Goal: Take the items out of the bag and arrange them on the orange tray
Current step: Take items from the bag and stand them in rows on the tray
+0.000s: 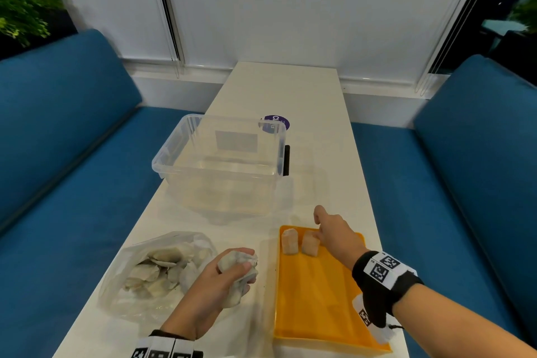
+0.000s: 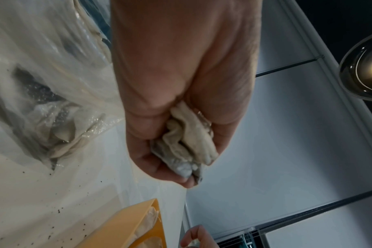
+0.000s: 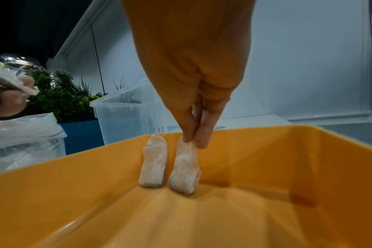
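Observation:
An orange tray (image 1: 316, 299) (image 3: 96, 209) lies on the table's near right. Two pale tea-bag-like packets stand side by side against its far wall: one on the left (image 1: 289, 241) (image 3: 154, 161), one on the right (image 1: 309, 243) (image 3: 185, 167). My right hand (image 1: 334, 229) (image 3: 191, 141) pinches the top of the right packet with thumb and fingertips. My left hand (image 1: 232, 273) (image 2: 181, 151) grips a bunch of the same packets (image 1: 238, 267) (image 2: 187, 142) between the bag and the tray. The clear plastic bag (image 1: 151, 273) (image 2: 42, 100) lies at near left with several packets inside.
A clear plastic tub (image 1: 220, 163) (image 3: 127, 115) stands on the white table (image 1: 290, 90) beyond the bag and tray, with a purple round sticker (image 1: 276, 122) behind it. Blue bench seats (image 1: 72, 154) flank the table on both sides. A plant (image 1: 23, 6) stands far left.

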Tool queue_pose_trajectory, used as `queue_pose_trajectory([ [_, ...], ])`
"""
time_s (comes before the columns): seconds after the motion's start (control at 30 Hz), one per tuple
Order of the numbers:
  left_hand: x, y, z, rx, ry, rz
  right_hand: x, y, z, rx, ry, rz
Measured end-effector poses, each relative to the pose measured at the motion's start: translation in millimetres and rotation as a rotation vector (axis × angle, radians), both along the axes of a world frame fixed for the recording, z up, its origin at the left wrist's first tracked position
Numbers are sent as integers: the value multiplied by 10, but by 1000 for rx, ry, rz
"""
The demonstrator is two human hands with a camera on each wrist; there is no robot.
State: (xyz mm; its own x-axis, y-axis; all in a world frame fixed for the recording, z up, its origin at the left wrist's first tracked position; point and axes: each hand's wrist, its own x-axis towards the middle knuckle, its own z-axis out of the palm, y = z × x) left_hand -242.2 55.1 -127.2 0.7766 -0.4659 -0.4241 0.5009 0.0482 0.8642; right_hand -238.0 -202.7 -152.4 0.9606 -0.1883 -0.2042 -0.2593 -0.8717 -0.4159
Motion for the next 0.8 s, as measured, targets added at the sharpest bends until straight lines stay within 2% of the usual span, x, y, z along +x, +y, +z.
queue_pose_trajectory([
  [0.33,-35,0,59,-11,9,17,-27,26,-26,-9,-18,-27],
  [0.5,-27,-36,90,-106,90,24,-125,74,186,28,-154,-52],
  [0.6,-19,-81,115,-171,171,30,-233,274,448,153,-207,22],
  [0.7,-28,-124,129,-215,219,33,-377,514,678,314,-175,169],
  [0.8,-52,-149,153,-227,220,33,-481,661,692,303,-133,355],
])
